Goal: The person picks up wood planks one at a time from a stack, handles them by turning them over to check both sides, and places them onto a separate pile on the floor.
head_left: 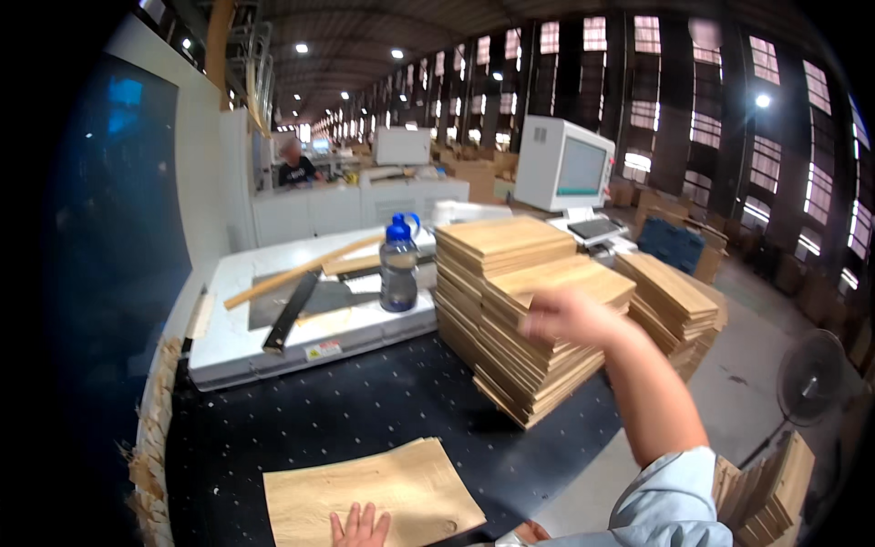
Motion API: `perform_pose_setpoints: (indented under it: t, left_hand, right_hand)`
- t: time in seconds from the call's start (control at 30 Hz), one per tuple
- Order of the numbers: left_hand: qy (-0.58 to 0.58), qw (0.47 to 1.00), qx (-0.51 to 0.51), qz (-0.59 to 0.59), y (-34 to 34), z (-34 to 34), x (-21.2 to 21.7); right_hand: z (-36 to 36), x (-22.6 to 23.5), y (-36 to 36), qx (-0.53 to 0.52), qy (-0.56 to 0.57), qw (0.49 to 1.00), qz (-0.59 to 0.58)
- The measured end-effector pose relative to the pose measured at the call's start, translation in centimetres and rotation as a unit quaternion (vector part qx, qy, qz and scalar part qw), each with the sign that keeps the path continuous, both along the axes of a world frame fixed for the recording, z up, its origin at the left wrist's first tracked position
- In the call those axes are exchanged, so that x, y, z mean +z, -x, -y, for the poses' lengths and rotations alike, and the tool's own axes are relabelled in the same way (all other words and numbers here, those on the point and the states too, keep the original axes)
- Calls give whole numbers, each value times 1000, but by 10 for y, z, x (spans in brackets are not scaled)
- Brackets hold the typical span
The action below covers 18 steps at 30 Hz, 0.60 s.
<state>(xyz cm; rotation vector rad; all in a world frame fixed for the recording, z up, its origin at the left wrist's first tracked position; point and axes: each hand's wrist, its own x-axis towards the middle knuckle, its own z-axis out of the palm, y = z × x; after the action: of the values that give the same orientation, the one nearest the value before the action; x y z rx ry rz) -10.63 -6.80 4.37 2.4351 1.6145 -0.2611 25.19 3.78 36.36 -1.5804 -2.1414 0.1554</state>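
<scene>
My left hand (360, 527) lies flat with its fingers spread on a thin, pale wooden sheet (378, 483) at the lower edge. A second sheet's edge peeks out under its far side. Stretched forward, my right hand (574, 317) is smeared by motion in front of a tall stack of wooden boards (547, 278). Whether it touches the boards or holds anything cannot be made out. The stack stands in uneven piles on the black dotted tabletop (365, 401). Another pile of boards (670, 296) rises just to its right.
Beyond the black top, a white machine bed (264, 351) carries a blue-capped bottle (398, 269), wooden strips and a dark bar (292, 314). A monitor (565, 164) and keyboard stand behind the stacks. At right are a fan (811, 376) and more boards (775, 492). A person (296, 166) sits far back.
</scene>
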Motion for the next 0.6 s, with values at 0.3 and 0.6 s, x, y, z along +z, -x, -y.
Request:
perform_pose_setpoints:
  t: [0.3,0.6]
  left_hand:
    - [-69,995,-51,47,4,1,22]
    - [-58,995,-20,80,-3,1,33]
  right_hand:
    - [28,-96,-22,53,-320,940,111]
    - [-64,-135,-102,-167,-313,932,-70]
